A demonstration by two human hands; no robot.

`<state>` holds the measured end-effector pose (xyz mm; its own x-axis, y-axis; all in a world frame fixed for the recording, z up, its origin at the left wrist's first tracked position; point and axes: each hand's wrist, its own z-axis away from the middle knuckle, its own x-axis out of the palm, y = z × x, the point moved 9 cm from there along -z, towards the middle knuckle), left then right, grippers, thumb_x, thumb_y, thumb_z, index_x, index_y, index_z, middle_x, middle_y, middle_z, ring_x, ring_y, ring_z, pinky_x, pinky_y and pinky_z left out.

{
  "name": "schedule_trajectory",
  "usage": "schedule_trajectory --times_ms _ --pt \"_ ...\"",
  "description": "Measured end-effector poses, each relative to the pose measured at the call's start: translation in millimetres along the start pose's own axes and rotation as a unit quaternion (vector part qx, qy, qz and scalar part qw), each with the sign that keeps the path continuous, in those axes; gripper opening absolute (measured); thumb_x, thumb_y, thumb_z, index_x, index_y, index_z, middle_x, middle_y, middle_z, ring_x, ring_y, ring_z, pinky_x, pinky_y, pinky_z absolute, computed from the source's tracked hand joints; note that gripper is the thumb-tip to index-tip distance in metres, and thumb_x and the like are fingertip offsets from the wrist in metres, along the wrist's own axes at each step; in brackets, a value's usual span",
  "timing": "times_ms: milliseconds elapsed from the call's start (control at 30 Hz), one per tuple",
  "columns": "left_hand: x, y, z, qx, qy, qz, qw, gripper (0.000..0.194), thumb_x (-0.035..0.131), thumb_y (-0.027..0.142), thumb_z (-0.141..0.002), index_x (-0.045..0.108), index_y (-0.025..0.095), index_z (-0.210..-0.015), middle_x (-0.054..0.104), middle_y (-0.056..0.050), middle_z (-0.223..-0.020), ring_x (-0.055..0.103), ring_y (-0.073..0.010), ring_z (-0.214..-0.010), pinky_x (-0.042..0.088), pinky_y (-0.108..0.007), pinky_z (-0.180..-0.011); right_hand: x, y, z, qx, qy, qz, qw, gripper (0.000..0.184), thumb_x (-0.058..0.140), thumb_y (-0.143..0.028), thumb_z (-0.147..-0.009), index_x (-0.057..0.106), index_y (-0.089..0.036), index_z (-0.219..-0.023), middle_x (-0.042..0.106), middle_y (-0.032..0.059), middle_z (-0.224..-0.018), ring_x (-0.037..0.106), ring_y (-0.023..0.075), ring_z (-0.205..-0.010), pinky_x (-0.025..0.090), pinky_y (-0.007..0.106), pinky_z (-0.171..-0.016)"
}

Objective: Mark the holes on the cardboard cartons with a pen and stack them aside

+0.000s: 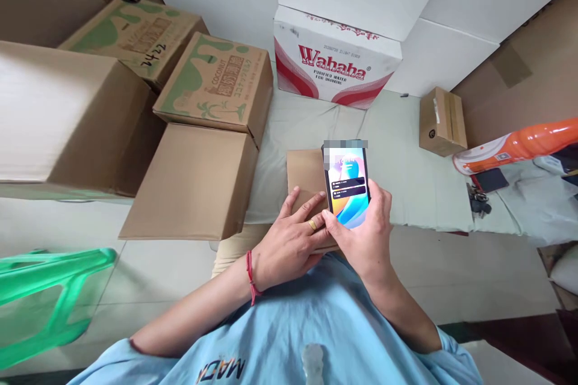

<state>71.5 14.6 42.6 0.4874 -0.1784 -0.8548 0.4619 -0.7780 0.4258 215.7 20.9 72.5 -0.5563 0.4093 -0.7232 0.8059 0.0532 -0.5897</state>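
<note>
A smartphone [350, 192] with a lit, colourful screen is held upright in my right hand [368, 240], the thumb along its lower left and the fingers around its right edge. My left hand [293, 240] lies flat with its fingers spread over a small brown cardboard box [307, 169] in front of my body. The phone covers the right part of that box, and my hands hide much of the rest. A gold ring is on a left finger, and a red cord bracelet [251, 277] circles the left wrist.
Coconut cartons [217, 81] and an open-flapped carton [194, 177] stand at left. A white and red Wahaha carton [334, 60] is at the back. A small taped box [442, 120], an orange bottle [519, 144] and keys [479, 201] are at right. A green stool [58, 295] stands lower left.
</note>
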Motion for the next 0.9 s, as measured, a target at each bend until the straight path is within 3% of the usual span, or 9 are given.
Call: schedule_trajectory --times_ms 133,233,433,567,633,700,800,833,900 --pt "1.2 0.1 -0.5 0.005 -0.004 0.001 1.000 0.060 0.074 0.030 -0.101 0.063 0.038 -0.160 0.071 -0.006 -0.155 0.047 -0.0400 -0.164 0.006 -0.070 -0.142 -6.0 1.6 -2.9 -0.004 0.026 0.002 1.000 0.084 0.083 -0.052 -0.088 0.043 -0.026 -0.157 0.057 0.0163 -0.137 0.064 0.0374 -0.128 0.062 0.058 -0.104" --pt "2.6 0.3 -0.2 0.005 -0.010 -0.004 1.000 0.061 0.071 0.032 -0.103 0.060 0.030 -0.163 0.064 -0.008 -0.165 0.047 -0.0409 -0.163 0.005 -0.071 -0.141 -15.6 18.5 -6.9 0.022 0.053 0.003 0.998 0.083 0.083 -0.058 -0.086 0.048 -0.025 -0.154 0.059 0.0154 -0.135 0.065 0.0371 -0.128 0.060 0.057 -0.107" --pt "1.3 -0.3 -1.3 0.001 -0.013 -0.015 1.000 0.050 0.069 0.036 -0.106 0.066 0.027 -0.155 0.063 -0.009 -0.167 0.048 -0.0387 -0.163 0.006 -0.071 -0.142 -38.6 111.9 -11.0 0.155 0.093 0.063 0.982 0.091 0.081 -0.069 -0.077 0.055 -0.019 -0.148 0.060 0.0189 -0.136 0.064 0.0412 -0.130 0.056 0.058 -0.109" --pt "-1.6 -0.7 -1.5 0.019 -0.012 0.017 1.000 0.059 0.074 0.054 -0.103 0.068 0.022 -0.152 0.066 -0.013 -0.163 0.050 -0.0404 -0.161 0.004 -0.071 -0.142 -37.7 175.7 -0.9 0.226 0.068 0.137 0.962 0.089 0.083 -0.065 -0.071 0.059 -0.016 -0.141 0.062 0.0217 -0.132 0.059 0.0432 -0.131 0.055 0.057 -0.108" --pt "-8.1 -0.4 1.0 0.029 0.018 0.050 0.998 0.058 0.069 0.060 -0.105 0.070 0.019 -0.145 0.070 -0.015 -0.157 0.049 -0.0394 -0.162 0.008 -0.067 -0.143 -30.2 196.5 8.2 0.258 0.033 0.152 0.954 0.090 0.084 -0.063 -0.070 0.059 -0.015 -0.142 0.062 0.0219 -0.130 0.061 0.0421 -0.125 0.055 0.057 -0.107" --pt "-20.5 -3.1 6.7 0.017 0.083 0.075 0.994 0.046 0.064 0.054 -0.109 0.072 0.017 -0.135 0.074 -0.017 -0.148 0.051 -0.0372 -0.161 0.024 -0.063 -0.141 -20.3 206.5 17.2 0.279 -0.008 0.161 0.947 0.092 0.084 -0.062 -0.070 0.059 -0.014 -0.144 0.060 0.0215 -0.130 0.064 0.0413 -0.118 0.056 0.056 -0.104" --pt "-42.3 -18.7 24.7 -0.068 0.210 0.103 0.970 0.025 0.060 0.042 -0.112 0.070 0.019 -0.112 0.078 -0.015 -0.117 0.069 -0.0316 -0.133 0.057 -0.049 -0.114 -5.8 207.2 25.7 0.297 -0.054 0.163 0.939 0.096 0.083 -0.064 -0.071 0.058 -0.014 -0.148 0.058 0.0211 -0.131 0.066 0.0406 -0.112 0.058 0.055 -0.098" --pt "-45.8 -26.6 32.1 -0.109 0.234 0.121 0.959 0.025 0.059 0.041 -0.113 0.067 0.020 -0.101 0.075 -0.011 -0.103 0.073 -0.0275 -0.115 0.061 -0.042 -0.100 -1.4 205.6 26.8 0.298 -0.063 0.160 0.939 0.097 0.083 -0.065 -0.071 0.057 -0.014 -0.150 0.058 0.0214 -0.132 0.066 0.0405 -0.111 0.058 0.055 -0.098" --pt "-41.2 -43.0 45.2 -0.198 0.222 0.173 0.939 0.041 0.053 0.044 -0.115 0.057 0.022 -0.081 0.063 -0.003 -0.079 0.065 -0.0187 -0.079 0.056 -0.031 -0.073 6.5 201.8 26.3 0.293 -0.078 0.156 0.940 0.101 0.082 -0.065 -0.073 0.054 -0.011 -0.154 0.058 0.0229 -0.133 0.066 0.0416 -0.113 0.058 0.057 -0.099"
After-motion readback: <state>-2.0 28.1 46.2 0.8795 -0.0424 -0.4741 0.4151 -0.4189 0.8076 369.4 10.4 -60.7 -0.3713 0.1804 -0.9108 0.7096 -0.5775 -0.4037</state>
